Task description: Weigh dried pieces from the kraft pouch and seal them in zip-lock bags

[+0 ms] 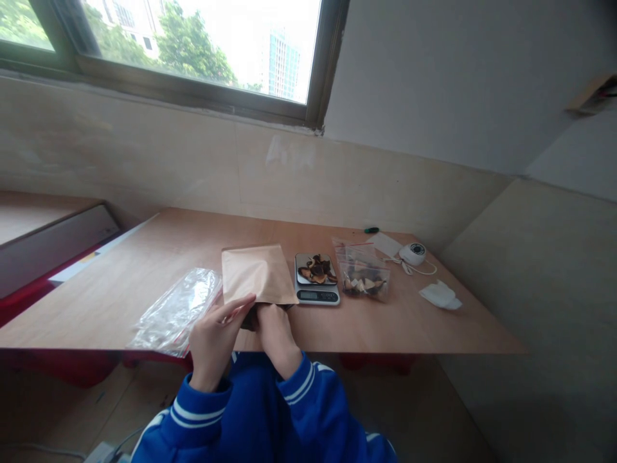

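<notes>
A brown kraft paper bag [258, 273] lies on the table with its mouth toward me. My left hand [216, 337] pinches the upper edge of that mouth, thumb and fingers at its left side. Reaching into the opening is my right hand [277, 331], its fingers hidden inside the bag. Dark material shows at the mouth around the right hand. Just right of the bag stands a small digital kitchen scale [318, 297], with dried mushroom slices [317, 269] heaped on its platform. The scale's display is too small to read.
Clear zip bags [180, 305] lie at left, partly past the table's front edge. Right of the scale are zip bags with dried mushroom pieces [364, 283]. Further right are a white dome camera [413, 253] with a cable and crumpled white tissue [440, 295]. A green object [371, 230] lies behind.
</notes>
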`<action>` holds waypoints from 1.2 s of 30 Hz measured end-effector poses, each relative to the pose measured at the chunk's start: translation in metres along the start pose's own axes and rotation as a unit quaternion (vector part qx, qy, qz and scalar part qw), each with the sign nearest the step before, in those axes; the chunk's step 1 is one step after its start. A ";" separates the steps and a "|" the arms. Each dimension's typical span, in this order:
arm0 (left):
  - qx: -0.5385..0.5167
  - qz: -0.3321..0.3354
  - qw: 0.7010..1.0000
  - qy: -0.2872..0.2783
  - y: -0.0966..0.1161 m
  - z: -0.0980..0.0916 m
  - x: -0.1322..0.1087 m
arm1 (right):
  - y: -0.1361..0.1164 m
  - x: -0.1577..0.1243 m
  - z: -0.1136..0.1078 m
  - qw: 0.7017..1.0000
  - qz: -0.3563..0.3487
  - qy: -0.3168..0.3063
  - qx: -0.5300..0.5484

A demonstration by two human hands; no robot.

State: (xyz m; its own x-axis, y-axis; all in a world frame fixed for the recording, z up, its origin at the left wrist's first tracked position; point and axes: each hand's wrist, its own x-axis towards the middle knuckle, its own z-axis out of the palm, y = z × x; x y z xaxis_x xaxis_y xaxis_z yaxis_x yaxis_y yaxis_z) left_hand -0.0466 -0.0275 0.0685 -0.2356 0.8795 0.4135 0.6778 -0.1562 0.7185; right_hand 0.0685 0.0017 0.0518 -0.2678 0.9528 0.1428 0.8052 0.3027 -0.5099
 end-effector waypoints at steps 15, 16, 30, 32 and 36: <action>-0.030 -0.031 0.999 -0.025 -0.006 -0.007 0.010 | 0.013 -0.074 -0.079 0.949 -0.091 0.093 0.288; -0.029 -0.034 0.999 -0.026 -0.007 -0.007 0.012 | 0.022 -0.073 -0.088 0.948 -0.077 0.125 0.283; -0.009 -0.062 0.998 -0.028 -0.026 -0.010 0.021 | 0.110 0.067 -0.078 0.972 0.008 0.139 -0.190; -0.006 -0.063 0.998 -0.019 -0.028 -0.015 0.026 | 0.110 0.066 -0.078 0.972 -0.001 0.128 -0.199; -0.003 -0.057 0.998 -0.013 -0.029 -0.018 0.033 | 0.115 0.050 -0.087 0.974 -0.013 0.193 -0.121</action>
State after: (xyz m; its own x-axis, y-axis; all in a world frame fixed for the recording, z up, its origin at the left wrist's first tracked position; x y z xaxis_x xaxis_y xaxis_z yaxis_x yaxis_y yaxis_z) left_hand -0.0871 -0.0018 0.0717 -0.2929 0.9029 0.3146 0.6440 -0.0569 0.7629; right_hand 0.1931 0.0863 0.0743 -0.1090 0.8674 0.4855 0.9144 0.2790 -0.2932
